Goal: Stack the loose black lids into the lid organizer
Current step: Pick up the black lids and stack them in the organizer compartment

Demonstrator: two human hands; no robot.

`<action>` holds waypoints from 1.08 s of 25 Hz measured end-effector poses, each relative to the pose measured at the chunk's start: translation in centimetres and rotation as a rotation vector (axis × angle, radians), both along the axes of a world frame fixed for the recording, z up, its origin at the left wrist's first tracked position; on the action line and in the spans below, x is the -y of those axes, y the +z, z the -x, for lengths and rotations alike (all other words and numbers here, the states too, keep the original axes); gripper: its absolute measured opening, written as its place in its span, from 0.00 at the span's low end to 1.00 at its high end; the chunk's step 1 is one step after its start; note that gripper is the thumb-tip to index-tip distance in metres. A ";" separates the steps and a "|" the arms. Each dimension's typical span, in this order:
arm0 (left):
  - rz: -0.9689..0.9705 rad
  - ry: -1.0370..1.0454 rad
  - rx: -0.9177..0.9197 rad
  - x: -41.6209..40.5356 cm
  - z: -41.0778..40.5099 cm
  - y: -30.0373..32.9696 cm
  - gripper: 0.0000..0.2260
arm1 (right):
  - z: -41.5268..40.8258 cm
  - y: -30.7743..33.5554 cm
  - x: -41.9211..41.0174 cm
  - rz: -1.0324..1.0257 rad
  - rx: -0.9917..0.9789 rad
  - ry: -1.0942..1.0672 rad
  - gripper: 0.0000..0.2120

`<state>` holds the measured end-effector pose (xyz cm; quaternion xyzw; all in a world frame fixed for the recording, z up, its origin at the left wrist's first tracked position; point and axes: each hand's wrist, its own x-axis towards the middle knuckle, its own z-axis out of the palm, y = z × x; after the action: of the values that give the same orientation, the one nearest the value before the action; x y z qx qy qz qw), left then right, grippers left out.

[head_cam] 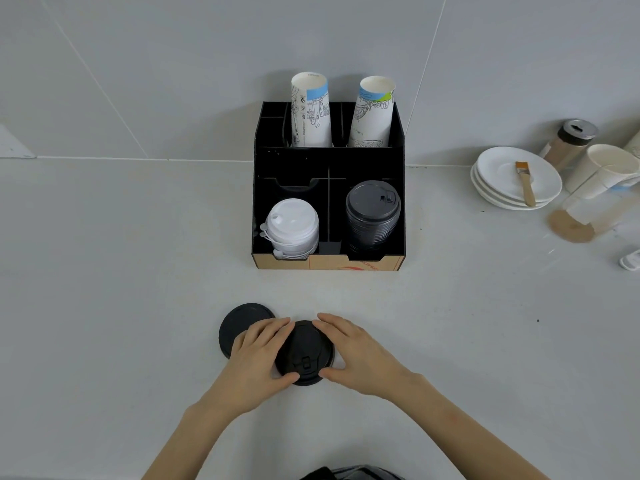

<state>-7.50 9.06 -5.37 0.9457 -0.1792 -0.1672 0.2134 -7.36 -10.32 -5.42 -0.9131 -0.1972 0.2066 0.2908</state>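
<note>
From the head camera, looking down at a pale grey counter (121,271), the black lid organizer (329,161) stands against the wall, and everything else is easiest placed from it. In its front right compartment sits a tall stack of black lids (373,216); in the front left compartment, a shorter stack of white lids (292,226). Two columns of printed paper cups (310,112) rise out of the back compartments, open ends up.

Well in front of the organizer, nearer the person, both hands close on one loose black lid (304,353). The left hand (259,355) grips its left edge, fingers curled over the far rim and thumb on the near rim. The right hand (356,351) does the same on the right edge, so each hand is closed around that lid. The lid is tilted, its near edge by the thumbs; whether it touches the counter I cannot tell.

Just left of that lid, a second black lid (235,327) lies flat on the counter, partly covered by the left hand.

Far to the right of the organizer is a stack of white saucers (491,174) with a small brush (524,183) lying on top. Beyond them stand a metal-capped shaker (571,140) and more white paper cups (602,171).
</note>
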 end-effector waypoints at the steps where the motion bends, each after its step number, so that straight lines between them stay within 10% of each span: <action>1: 0.015 0.000 0.016 0.1 -0.1 0.0 0.41 | 0.0 -0.1 0.0 -0.006 0.000 -0.002 0.32; 27: 0.002 0.028 -0.052 5.4 -1.7 -0.1 0.31 | -0.2 -0.3 3.2 -0.072 0.055 -0.240 0.31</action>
<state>-5.80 3.62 -5.44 0.9433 -0.1608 -0.1884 0.2212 -7.14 -13.52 -5.77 -0.9244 -0.1020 0.1380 0.3407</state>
